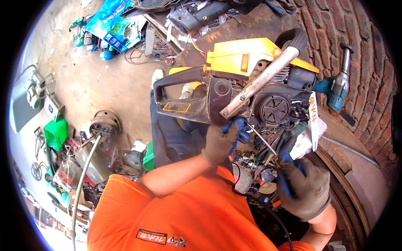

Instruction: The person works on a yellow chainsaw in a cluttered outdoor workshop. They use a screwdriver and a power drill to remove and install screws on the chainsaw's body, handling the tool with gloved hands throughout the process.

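A chainsaw body [222,85] with a yellow top cover, black rear handle and worn metal front handle bar [259,83] lies tilted before me. Its round black starter part [274,109] shows at the lower right side. My left hand [224,140], in a grey-brown glove with blue fingers, is closed at the saw's underside, below the bar's lower end. What it pinches is hidden. My right hand [303,186], gloved likewise, is closed around the near end of a thin metal rod [261,139], which looks like a screwdriver shaft. The rod's far end reaches the saw beside my left fingers.
A blue-green power tool [337,90] stands by the brick wall [364,62] at right. Loose tools and parts [259,171] lie beneath the saw. A cable [276,215] runs past my front. At left are a metal wheel-like base [105,121] and a green bin [55,133].
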The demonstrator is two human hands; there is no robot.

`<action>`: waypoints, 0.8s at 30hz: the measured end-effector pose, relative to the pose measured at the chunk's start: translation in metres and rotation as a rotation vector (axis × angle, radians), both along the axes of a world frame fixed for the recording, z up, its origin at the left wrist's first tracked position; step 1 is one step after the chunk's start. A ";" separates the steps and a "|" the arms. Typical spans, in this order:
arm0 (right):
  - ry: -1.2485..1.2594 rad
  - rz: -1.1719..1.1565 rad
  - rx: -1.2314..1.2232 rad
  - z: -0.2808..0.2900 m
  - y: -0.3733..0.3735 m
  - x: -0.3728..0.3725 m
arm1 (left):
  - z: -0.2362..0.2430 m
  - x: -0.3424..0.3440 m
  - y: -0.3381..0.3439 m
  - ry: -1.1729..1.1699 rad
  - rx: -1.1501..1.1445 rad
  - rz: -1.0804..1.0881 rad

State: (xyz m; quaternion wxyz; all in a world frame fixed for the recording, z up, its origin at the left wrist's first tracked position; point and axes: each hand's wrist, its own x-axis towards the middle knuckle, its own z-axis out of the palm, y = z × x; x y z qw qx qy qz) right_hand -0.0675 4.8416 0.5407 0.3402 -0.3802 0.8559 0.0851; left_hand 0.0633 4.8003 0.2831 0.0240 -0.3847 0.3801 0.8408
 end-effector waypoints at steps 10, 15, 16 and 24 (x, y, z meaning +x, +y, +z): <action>0.117 0.239 0.178 -0.008 -0.019 0.031 | 0.017 -0.010 -0.013 -0.007 0.261 0.045; -0.026 0.070 0.224 0.002 -0.027 0.010 | 0.020 -0.006 -0.024 0.090 0.384 -0.098; -0.016 0.088 0.264 0.002 -0.026 0.014 | 0.021 -0.005 -0.026 0.068 0.389 -0.107; -0.021 0.033 0.230 0.001 -0.018 0.010 | 0.022 -0.011 -0.026 0.022 0.491 0.016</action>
